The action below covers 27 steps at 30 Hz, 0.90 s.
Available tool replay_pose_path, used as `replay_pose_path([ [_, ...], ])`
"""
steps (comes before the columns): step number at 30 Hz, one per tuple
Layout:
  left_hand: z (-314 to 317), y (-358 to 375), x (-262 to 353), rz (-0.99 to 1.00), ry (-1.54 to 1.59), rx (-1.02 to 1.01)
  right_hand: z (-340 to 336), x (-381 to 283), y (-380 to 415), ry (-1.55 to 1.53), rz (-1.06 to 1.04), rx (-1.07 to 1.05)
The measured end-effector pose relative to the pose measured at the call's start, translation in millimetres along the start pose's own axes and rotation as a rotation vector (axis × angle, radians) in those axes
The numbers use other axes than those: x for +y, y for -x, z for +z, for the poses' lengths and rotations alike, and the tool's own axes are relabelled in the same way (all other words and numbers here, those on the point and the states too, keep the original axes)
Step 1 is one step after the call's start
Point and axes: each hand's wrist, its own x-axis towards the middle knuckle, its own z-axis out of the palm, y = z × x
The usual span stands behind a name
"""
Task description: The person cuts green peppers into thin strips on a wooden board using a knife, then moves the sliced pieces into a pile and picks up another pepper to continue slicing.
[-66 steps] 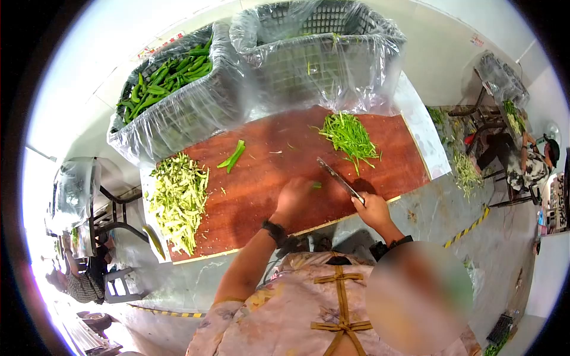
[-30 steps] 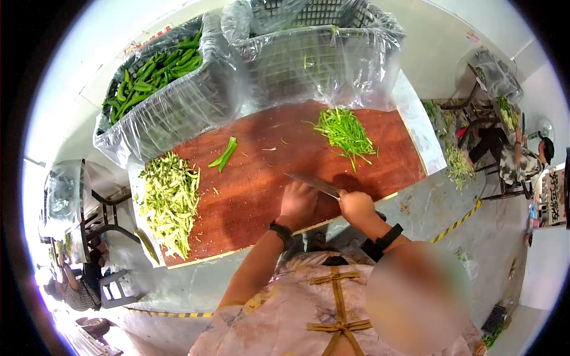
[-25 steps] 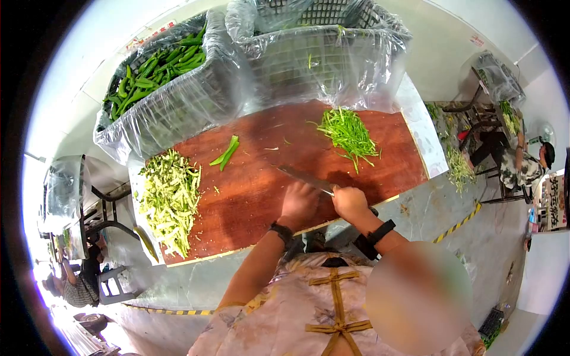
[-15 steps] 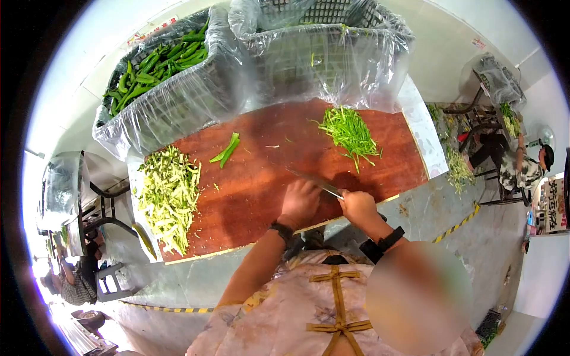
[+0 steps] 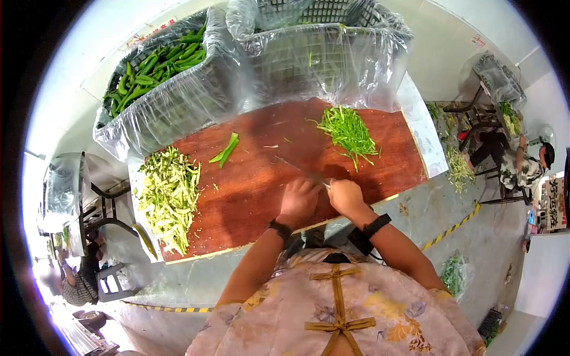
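My right hand [image 5: 346, 196] is closed round the handle of a knife [image 5: 301, 171], whose blade points up and left over the red-brown board [image 5: 249, 196]. Just left of it my left hand [image 5: 300, 200] rests low on the board, fingers curled; whatever lies under them is hidden. Split green pepper pieces [image 5: 225, 151] lie up and left of my hands. A pile of thin green strips [image 5: 349, 135] is at the upper right, and a large heap of pale green seedy scraps [image 5: 170, 196] covers the left end.
Behind the board stand a plastic-lined crate [image 5: 172, 113] of green peppers and another lined crate [image 5: 326, 65]. A seated person [image 5: 516, 169] is at the far right, another person [image 5: 80, 279] at the far left. A grey stool [image 5: 111, 283] stands lower left.
My right hand and the knife have moved left and slightly up, closer to my left hand. My left hand has barely moved.
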Motion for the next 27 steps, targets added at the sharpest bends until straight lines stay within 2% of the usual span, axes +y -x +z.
replay_pose_path([
  [4, 3.0, 1.6, -0.3, -0.010, 0.019, 0.023, -0.6, 5.8, 4.0, -0.044, 0.020, 0.028],
  [6, 2.1, 4.1, -0.6, -0.019, 0.015, 0.023, -3.9, 9.9, 19.8, -0.068, -0.055, 0.064],
  [9, 1.2, 3.7, 0.1, -0.005, 0.011, 0.023, -7.3, 10.6, 37.2, -0.006, 0.001, -0.031],
  [13, -1.5, 0.0, 2.9, 0.016, -0.033, 0.069, -14.5, 10.6, 43.3, 0.008, 0.004, -0.023],
  [22, 8.3, 2.8, -5.1, 0.021, -0.046, 0.062, -5.2, -7.1, 5.5, -0.029, 0.011, -0.047],
  [27, 10.1, 2.0, -6.4, 0.020, -0.044, 0.086, -5.2, -5.9, -10.0, -0.058, -0.022, 0.063],
])
